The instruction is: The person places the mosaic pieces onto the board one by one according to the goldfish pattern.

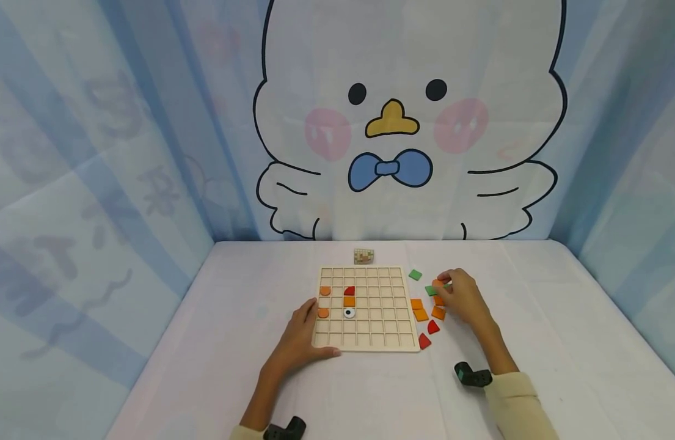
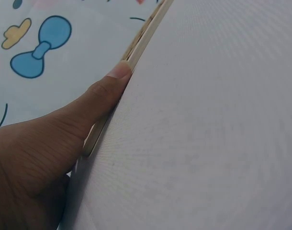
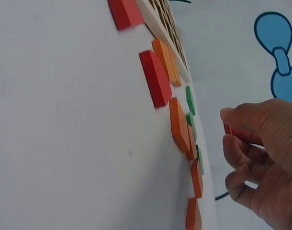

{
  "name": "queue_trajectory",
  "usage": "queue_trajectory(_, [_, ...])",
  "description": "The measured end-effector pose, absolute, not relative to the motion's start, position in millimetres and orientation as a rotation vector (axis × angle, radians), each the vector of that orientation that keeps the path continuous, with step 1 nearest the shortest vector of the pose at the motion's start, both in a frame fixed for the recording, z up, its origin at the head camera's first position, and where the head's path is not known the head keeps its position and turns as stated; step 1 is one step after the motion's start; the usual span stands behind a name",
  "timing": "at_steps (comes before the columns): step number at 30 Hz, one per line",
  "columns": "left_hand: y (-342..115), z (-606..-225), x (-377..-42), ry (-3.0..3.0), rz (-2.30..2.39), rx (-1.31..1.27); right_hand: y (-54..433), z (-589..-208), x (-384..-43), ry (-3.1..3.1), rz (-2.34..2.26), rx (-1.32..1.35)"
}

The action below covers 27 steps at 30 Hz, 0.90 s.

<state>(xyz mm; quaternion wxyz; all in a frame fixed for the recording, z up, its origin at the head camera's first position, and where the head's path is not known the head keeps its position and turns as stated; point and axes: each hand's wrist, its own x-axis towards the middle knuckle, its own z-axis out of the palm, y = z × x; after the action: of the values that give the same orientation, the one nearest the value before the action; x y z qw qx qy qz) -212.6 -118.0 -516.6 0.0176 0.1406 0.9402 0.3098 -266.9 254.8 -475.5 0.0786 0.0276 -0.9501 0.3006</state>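
Note:
My left hand (image 1: 300, 337) holds the near left corner of a pale wooden grid board (image 1: 381, 305). Its fingers lie at the left edge, and the thumb (image 2: 95, 98) presses along the near edge. On the board sit two orange discs, a red quarter-round tile (image 1: 349, 291), an orange square tile (image 1: 349, 301) and a white disc with a black dot (image 1: 349, 313). Off the board's right side, my right hand (image 1: 465, 297) pinches a small orange-red tile (image 3: 227, 128) between thumb and fingertips, above loose tiles. The fingers cover most of that tile.
Loose orange tiles (image 1: 420, 315), red tiles (image 1: 424, 341) and green tiles (image 1: 415, 275) lie right of the board. Behind its far edge is a small patterned piece (image 1: 363, 256). A white cloth covers the table (image 1: 233, 293); a printed curtain (image 1: 392, 208) hangs behind.

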Motion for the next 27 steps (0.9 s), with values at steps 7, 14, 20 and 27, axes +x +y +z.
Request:
queue_trajectory(7, [-120,-516,-214,2.935,0.957,0.473,222,-473,-266,-2.785,0.901,0.407])
queue_trajectory(14, [-120,-516,-213,2.927,0.962,0.473,184,-465,-258,-2.751,0.914,0.66])
queue_trajectory(20, [-120,-518,-216,2.921,0.949,0.48,148,-465,-252,-2.778,0.948,0.834])
queue_trajectory(27, [-122,-518,-216,2.925,0.934,0.506,109,-469,-249,-2.814,0.92,1.037])
